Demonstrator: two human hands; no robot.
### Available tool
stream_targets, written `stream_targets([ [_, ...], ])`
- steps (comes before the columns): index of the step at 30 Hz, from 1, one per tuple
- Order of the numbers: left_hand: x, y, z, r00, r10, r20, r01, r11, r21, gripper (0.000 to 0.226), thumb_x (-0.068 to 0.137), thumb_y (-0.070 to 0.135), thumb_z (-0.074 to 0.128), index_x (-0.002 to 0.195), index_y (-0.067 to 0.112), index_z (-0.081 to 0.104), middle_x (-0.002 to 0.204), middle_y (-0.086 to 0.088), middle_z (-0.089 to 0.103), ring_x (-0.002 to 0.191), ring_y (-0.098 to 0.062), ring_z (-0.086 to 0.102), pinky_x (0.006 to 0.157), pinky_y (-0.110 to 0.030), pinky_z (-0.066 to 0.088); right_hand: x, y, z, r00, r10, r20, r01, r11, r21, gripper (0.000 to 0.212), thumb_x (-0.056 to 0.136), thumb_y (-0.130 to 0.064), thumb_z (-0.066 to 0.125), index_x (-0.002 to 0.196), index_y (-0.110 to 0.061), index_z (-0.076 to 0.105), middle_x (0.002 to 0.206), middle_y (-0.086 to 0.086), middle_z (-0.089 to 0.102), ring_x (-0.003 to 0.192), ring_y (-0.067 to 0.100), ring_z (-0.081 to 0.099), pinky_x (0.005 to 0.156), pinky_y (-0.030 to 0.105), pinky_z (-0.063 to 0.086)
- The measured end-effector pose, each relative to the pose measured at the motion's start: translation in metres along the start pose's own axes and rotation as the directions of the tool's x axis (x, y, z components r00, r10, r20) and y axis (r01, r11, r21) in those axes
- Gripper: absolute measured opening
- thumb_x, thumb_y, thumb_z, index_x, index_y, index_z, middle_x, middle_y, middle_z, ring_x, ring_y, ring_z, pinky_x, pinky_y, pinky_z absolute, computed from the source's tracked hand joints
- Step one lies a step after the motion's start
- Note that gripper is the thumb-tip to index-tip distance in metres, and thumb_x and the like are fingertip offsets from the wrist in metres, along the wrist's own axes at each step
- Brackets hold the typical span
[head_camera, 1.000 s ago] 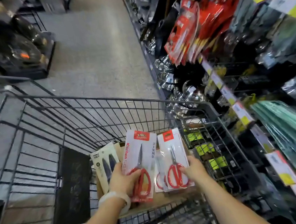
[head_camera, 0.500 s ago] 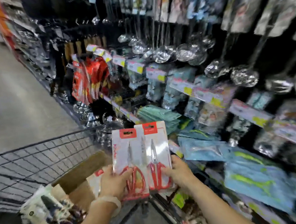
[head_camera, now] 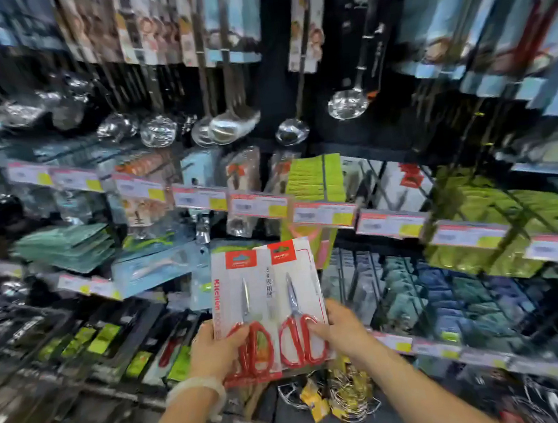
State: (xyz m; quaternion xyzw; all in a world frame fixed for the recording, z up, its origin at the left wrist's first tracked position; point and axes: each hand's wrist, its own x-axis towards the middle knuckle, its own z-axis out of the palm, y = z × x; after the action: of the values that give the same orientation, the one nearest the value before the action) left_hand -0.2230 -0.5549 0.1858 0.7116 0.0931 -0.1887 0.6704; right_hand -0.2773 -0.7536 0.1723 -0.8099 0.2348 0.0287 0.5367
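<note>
Your left hand (head_camera: 216,350) is gripping a scissors pack (head_camera: 233,285), your right hand (head_camera: 345,333) the second pack (head_camera: 299,271). Ladles (head_camera: 291,130) are hanging behind them.

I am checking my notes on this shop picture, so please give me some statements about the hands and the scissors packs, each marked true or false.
1. The left hand grips the left scissors pack, and the right hand grips the right scissors pack. True.
2. The scissors have blue handles. False: they are red.
3. Steel ladles hang above the packs. True.
4. Both packs lie in a shopping cart. False: they are held up before the shelf rail with price labels; no cart is in view.
5. The left wrist wears a pale band. True.
</note>
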Motion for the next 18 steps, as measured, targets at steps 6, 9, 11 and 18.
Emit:
stream_targets([
  [6, -0.039, -0.032, 0.144, 0.976, -0.027, 0.216, 0.013, 0.998, 0.064, 0.025, 0.078, 0.000, 0.072, 0.099, 0.007, 0.061, 0.082, -0.007, 0.069, 0.072, -0.020, 0.064, 0.070, -0.031, 0.052, -0.054, 0.084, -0.135, 0.987, 0.103, -0.121, -0.103, 0.995, 0.014, 0.034, 0.090, -0.006, 0.057, 0.122, -0.014, 0.049, 0.112, 0.003, 0.059, 0.095, 0.015, 0.058, 0.069, 0.010, 0.052],
  [9, -0.056, -0.025, 0.194, 0.958, 0.022, 0.285, -0.045, 0.996, 0.076, 0.021, 0.080, 0.003, 0.071, 0.096, 0.007, 0.059, 0.077, -0.003, 0.065, 0.066, -0.015, 0.061, 0.055, -0.025, 0.046, -0.065, 0.102, -0.182, 0.976, 0.115, -0.183, -0.113, 0.993, 0.019, 0.037, 0.091, -0.009, 0.056, 0.127, -0.011, 0.048, 0.109, 0.002, 0.058, 0.093, 0.013, 0.057, 0.057, 0.006, 0.045],
  [11, -0.061, -0.019, 0.215, 0.952, 0.025, 0.306, -0.057, 0.994, 0.097, 0.022, 0.081, 0.007, 0.071, 0.096, 0.009, 0.056, 0.080, -0.002, 0.064, 0.069, -0.014, 0.060, 0.057, -0.023, 0.046, -0.069, 0.107, -0.203, 0.975, 0.103, -0.197, -0.101, 0.995, 0.017, 0.031, 0.092, -0.010, 0.055, 0.122, -0.015, 0.047, 0.106, -0.001, 0.058, 0.089, 0.011, 0.057, 0.057, 0.007, 0.046],
  [18, -0.053, -0.013, 0.226, 0.966, 0.010, 0.257, -0.047, 0.989, 0.137, 0.036, 0.076, 0.015, 0.077, 0.106, 0.008, 0.059, 0.101, -0.012, 0.070, 0.093, -0.027, 0.068, 0.088, -0.048, 0.054, -0.057, 0.102, -0.223, 0.982, 0.017, -0.188, -0.008, 0.999, 0.052, 0.033, 0.092, -0.008, 0.055, 0.124, -0.010, 0.047, 0.116, 0.006, 0.059, 0.099, 0.015, 0.056, 0.076, 0.020, 0.051],
])
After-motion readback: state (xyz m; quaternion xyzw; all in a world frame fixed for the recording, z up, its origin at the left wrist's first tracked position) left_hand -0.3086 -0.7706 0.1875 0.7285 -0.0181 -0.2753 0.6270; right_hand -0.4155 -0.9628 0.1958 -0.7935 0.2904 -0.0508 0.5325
